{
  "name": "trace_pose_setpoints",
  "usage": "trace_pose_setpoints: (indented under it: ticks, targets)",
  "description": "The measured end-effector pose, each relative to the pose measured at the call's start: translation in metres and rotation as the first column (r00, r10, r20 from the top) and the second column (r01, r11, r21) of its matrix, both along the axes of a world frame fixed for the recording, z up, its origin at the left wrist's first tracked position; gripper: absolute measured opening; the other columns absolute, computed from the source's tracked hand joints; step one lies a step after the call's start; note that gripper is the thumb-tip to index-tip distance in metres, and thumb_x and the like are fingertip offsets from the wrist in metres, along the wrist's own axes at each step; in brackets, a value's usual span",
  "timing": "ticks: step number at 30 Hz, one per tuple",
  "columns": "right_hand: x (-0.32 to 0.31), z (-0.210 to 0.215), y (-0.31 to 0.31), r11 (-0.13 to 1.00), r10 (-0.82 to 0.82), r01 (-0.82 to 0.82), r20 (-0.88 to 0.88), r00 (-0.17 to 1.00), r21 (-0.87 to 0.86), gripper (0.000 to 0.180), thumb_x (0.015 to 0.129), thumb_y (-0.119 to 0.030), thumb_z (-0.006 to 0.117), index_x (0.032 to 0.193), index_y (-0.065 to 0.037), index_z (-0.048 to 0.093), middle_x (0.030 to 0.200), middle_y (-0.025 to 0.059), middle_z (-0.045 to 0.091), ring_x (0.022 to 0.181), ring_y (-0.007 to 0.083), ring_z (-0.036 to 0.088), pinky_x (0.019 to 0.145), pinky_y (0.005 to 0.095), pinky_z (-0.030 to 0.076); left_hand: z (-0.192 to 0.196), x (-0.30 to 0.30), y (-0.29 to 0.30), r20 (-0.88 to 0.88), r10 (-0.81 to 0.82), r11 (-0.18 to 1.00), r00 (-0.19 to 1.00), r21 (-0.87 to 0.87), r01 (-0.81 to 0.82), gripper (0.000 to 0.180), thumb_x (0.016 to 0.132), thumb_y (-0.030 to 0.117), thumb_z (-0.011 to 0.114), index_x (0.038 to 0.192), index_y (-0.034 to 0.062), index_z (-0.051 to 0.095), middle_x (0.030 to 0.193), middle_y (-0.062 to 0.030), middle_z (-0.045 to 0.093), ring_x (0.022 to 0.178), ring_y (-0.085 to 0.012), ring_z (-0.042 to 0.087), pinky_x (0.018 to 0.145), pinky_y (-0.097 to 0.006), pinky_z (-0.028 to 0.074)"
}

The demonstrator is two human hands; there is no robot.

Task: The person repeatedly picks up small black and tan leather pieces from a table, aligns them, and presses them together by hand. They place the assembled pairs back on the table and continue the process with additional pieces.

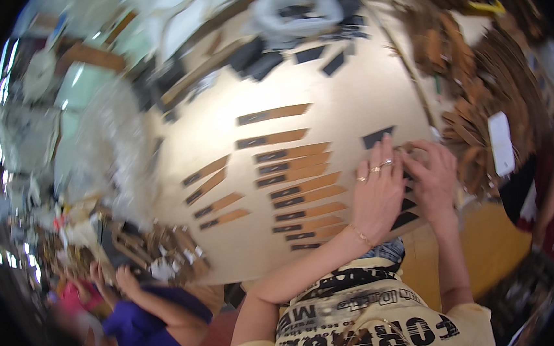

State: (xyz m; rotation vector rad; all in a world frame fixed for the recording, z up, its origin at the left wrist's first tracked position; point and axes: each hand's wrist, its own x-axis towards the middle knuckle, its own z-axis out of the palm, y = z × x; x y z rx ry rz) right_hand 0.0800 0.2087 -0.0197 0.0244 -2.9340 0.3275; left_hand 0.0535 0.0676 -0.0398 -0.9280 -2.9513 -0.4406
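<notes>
My left hand (380, 191), with rings on its fingers, lies flat with fingers stretched out over a column of small black pieces. One black piece (378, 137) shows just beyond its fingertips, and another black piece (405, 219) lies by its wrist. My right hand (435, 177) is beside it, thumb and fingers bent together in a pinch near the left fingertips; whatever is between them is hidden. Left of my hands, several brown strips (317, 184) with black ends lie in a slanting row on the pale table (231, 254). More such strips (208, 186) lie farther left.
A plastic-lined white tub (296, 9) stands at the far side, with dark strips (262, 63) near it. Bundles of brown strips (498, 90) and a white card (500, 144) are at the right. Clear plastic sheeting (118, 140) hangs left. A person in purple (153, 332) works at lower left.
</notes>
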Motion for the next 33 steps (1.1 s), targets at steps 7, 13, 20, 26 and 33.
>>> trace_pose_setpoints:
  ticks: [7,13,20,26,33]
  targets:
    - [0.002,0.008,-0.012,0.998,0.018,-0.017,-0.019,1.0,0.057,0.04,0.074,0.002,0.065,0.113,-0.006,0.07,0.117,0.01,0.059,0.116,0.0311,0.051,0.096,0.0454,0.041,-0.002,-0.01,-0.049,0.081,0.212,0.944,0.974,0.239,-0.225,0.033,0.09,0.024,0.066,0.118,0.0076,0.063,0.122,-0.012,0.055,0.111,-0.0303,0.053,0.096,-0.045,0.037]
    - [0.002,0.005,-0.043,0.971,0.085,-0.087,-0.019,0.996,-0.222,0.04,0.076,0.005,0.065,0.115,-0.002,0.066,0.111,0.0142,0.061,0.105,0.0346,0.059,0.089,0.0438,0.049,-0.003,-0.011,-0.048,0.107,0.201,0.937,0.974,0.269,-0.223,0.018,0.088,0.019,0.068,0.101,0.0077,0.065,0.107,-0.0086,0.061,0.1,-0.0263,0.058,0.088,-0.041,0.038]
    - [-0.005,0.013,-0.046,0.955,0.056,-0.045,0.03,0.998,-0.294,0.034,0.083,-0.006,0.071,0.117,-0.002,0.065,0.103,0.0149,0.068,0.096,0.0329,0.063,0.081,0.041,0.052,0.014,-0.021,-0.048,0.243,0.141,0.969,0.96,0.165,-0.184,0.01,0.091,0.015,0.061,0.095,0.0063,0.058,0.102,-0.012,0.064,0.104,-0.028,0.06,0.089,-0.039,0.039]
    - [-0.008,0.019,-0.04,0.935,0.053,-0.015,0.097,0.994,-0.355,0.036,0.082,-0.007,0.072,0.117,0.0,0.065,0.1,0.0151,0.068,0.094,0.0327,0.064,0.08,0.0403,0.052,0.011,-0.024,-0.049,0.248,0.112,0.982,0.962,0.119,-0.145,0.011,0.089,0.016,0.065,0.093,0.0061,0.061,0.093,-0.0108,0.062,0.093,-0.0279,0.058,0.084,-0.041,0.038]
    - [-0.009,0.019,-0.038,0.927,0.06,-0.027,0.078,0.995,-0.375,0.036,0.08,-0.003,0.073,0.115,0.0,0.066,0.099,0.0163,0.069,0.092,0.0335,0.065,0.081,0.0408,0.052,0.016,-0.031,-0.048,0.276,0.069,0.958,0.959,0.25,-0.141,0.009,0.09,0.011,0.063,0.091,0.0037,0.058,0.083,-0.0121,0.064,0.081,-0.0308,0.061,0.079,-0.042,0.042]
